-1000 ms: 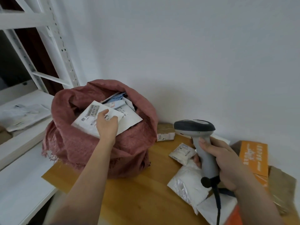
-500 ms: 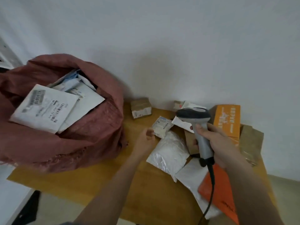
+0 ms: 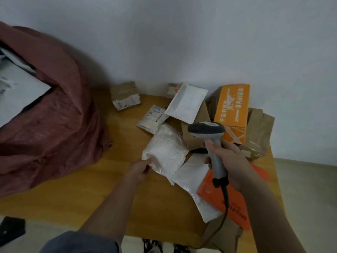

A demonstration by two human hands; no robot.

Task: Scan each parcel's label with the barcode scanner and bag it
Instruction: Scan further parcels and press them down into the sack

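My right hand [image 3: 228, 157] grips the grey barcode scanner [image 3: 209, 141] upright above the parcel pile, its cable hanging down. My left hand [image 3: 138, 170] pinches the near-left corner of a crinkled white plastic parcel [image 3: 167, 150] lying on the wooden table [image 3: 91, 189]. The dark red woven bag [image 3: 51, 125] stands at the left, open, with white labelled parcels [image 3: 18, 92] inside. Other parcels lie around: a small labelled white pouch [image 3: 153, 119], a white padded mailer [image 3: 186, 102], an orange box [image 3: 232, 106] and an orange flat mailer [image 3: 231, 203].
A small brown taped box [image 3: 125, 95] sits by the wall. Brown cardboard parcels [image 3: 259, 132] are stacked at the right edge. Another white mailer [image 3: 195, 181] lies under the orange one. A black object [image 3: 11, 229] is on the floor at lower left.
My left hand left the parcel in the bag, crossed to the pile, touched the small pouch, then came nearer and took the corner of the white plastic parcel. The view swung right.
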